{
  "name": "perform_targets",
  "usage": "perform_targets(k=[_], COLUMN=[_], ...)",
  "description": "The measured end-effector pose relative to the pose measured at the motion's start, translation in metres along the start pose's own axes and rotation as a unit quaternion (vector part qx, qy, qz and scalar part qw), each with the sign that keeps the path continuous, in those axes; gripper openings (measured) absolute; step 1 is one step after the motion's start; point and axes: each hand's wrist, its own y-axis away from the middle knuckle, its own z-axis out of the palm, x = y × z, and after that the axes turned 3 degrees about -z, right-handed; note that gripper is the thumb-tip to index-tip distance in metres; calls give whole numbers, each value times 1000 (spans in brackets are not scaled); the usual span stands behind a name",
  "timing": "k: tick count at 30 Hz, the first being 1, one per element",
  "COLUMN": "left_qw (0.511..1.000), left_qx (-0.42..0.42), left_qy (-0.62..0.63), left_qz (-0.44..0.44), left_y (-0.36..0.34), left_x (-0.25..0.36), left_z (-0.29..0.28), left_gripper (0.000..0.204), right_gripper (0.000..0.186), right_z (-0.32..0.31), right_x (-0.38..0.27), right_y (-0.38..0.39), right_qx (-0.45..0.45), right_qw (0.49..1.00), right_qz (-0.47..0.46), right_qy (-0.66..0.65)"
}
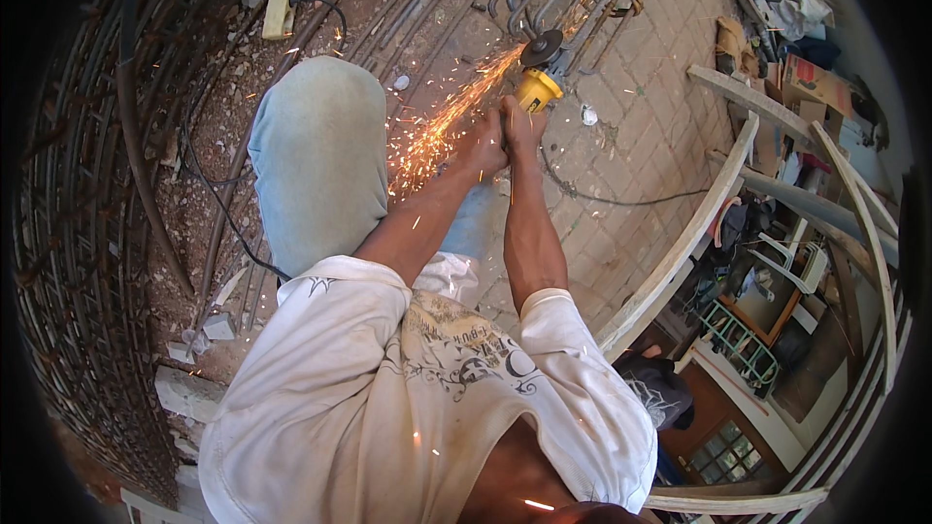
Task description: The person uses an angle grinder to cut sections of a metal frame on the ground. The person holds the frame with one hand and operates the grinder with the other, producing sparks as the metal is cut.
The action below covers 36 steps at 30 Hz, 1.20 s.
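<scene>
A yellow angle grinder point(537, 91) is in both my hands, ahead of my knees. My right hand point(525, 126) wraps round its body. Close against it on the left, my left hand point(482, 147) is closed at the rear of the tool, its fingers partly hidden. The dark grinding disc point(542, 48) is beside the bent steel bars point(582, 2) at the top. Bright sparks point(449, 118) stream from the disc down and left, toward my lower leg. The exact contact point between disc and steel is hard to make out.
Long steel bars point(83, 184) are massed on the left. A pale socket block point(281, 10) with a black cable lies at upper left. Another cable point(621, 202) crosses the brick paving point(631, 116). Wooden beams point(684, 238) stand at right; behind them appears another person point(657, 388).
</scene>
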Motion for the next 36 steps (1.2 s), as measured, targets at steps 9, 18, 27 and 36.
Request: perform_targets(k=[9,18,27,36], left_qw=[1000,999,999,990], left_qx=[19,32,30,81], left_qy=[-11,-15,-28,73], left_qz=[5,40,17,89], left_y=[3,0,6,6], left_x=[2,-2,9,7], left_z=[0,3,-4,4], left_gripper=[65,64,62,68], right_gripper=[30,18,35,32], right_z=[-1,-2,-6,-5], right_x=[-9,8,10,-2], right_y=[4,-3,-6,-4], right_qx=[-4,14,-19,-17], right_qw=[999,1000,999,999], right_qz=[44,11,42,30], right_qy=[16,12,5,13])
